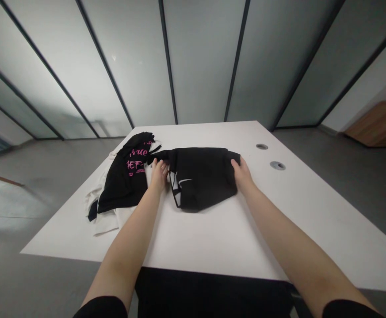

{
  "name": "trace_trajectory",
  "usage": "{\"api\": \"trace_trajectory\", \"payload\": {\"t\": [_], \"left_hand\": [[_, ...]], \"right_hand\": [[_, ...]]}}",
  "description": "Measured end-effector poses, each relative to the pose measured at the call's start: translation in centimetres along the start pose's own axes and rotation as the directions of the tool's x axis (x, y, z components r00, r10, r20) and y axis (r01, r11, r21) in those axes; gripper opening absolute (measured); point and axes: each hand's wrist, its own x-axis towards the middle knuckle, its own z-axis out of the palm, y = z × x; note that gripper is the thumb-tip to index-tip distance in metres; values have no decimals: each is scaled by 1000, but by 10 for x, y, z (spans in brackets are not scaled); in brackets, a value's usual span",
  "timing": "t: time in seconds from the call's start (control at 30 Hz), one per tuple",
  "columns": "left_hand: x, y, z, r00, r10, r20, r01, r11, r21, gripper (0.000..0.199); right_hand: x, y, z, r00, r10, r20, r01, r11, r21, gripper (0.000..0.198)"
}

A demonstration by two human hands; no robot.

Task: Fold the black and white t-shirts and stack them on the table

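A black garment [206, 176] with a small white mark and a white patch near its left edge is stretched between my two hands, just over the table or touching it. Narrow, sleeve-like ends stick out at its upper left and upper right. My left hand [159, 174] has its fingers closed on the left end. At the opposite end, my right hand [242, 174] grips the cloth with the thumb on top; its other fingers are largely hidden. Left of my left hand, a black garment with pink lettering [126, 176] lies over white cloth [106, 222].
The white table [199, 243] has two round grommets [277, 165] on its right side. Behind it stands a frosted glass partition [199, 62] with dark frames. A wooden piece of furniture [378, 121] is on the floor at far right.
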Motion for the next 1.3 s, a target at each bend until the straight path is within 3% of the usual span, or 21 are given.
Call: {"api": "trace_trajectory", "payload": {"t": [0.1, 0.17, 0.23, 0.3, 0.37, 0.4, 0.47, 0.53, 0.63, 0.8, 0.93, 1.07, 1.2, 1.3], "left_hand": [[-6, -11, 4, 997, 82, -5, -80, 985, 156, 60], [-14, -17, 10, 984, 153, 87, -171, 945, 277, 54], [-21, -21, 15, 969, 193, 154, -236, 907, 348, 48], [-25, -24, 20, 960, 215, 182, -269, 893, 361, 44], [-27, -26, 23, 955, 223, 195, -279, 896, 346, 40], [-26, -28, 24, 958, 216, 189, -270, 901, 339, 39], [-24, -30, 24, 978, 171, 123, -202, 926, 319, 41], [-22, -32, 25, 998, 66, -3, -62, 960, 272, 49], [-20, -32, 26, 984, -129, -121, 145, 980, 138, 62], [-12, -31, 30, 969, -224, -108, 209, 969, -133, 63], [6, -30, 18, 979, -144, -143, 118, 978, -174, 56], [23, -19, -2, 966, -41, -255, 5, 990, -140, 49], [20, -11, -7, 956, 102, -274, -118, 992, -43, 35], [1, -11, 0, 954, 282, -107, -256, 945, 206, 41]], "right_hand": [[-5, 7, -3, 991, -123, -53, 101, 945, -310, 69], [-11, 3, -3, 979, -199, 41, 197, 886, -419, 60], [-21, -5, 2, 955, -193, 224, 277, 846, -456, 45], [-33, -12, 11, 880, -100, 465, 346, 804, -483, 39], [-44, -17, 21, 761, -16, 648, 468, 705, -533, 44], [-48, -17, 25, 716, 4, 698, 540, 631, -558, 44], [-52, -14, 30, 682, 8, 731, 634, 492, -596, 34], [-50, -9, 30, 693, -7, 721, 652, 434, -622, 20], [-41, -1, 24, 728, -47, 684, 622, 465, -630, 21], [-29, 2, 15, 860, -180, 478, 479, 612, -629, 28], [-25, 1, 7, 951, -237, 199, 308, 795, -523, 31], [-16, 4, -4, 988, -149, 34, 150, 907, -393, 36], [-14, 12, -3, 987, -146, 62, 156, 965, -210, 53], [-19, 16, 6, 951, -184, 247, 262, 904, -337, 62]]}}
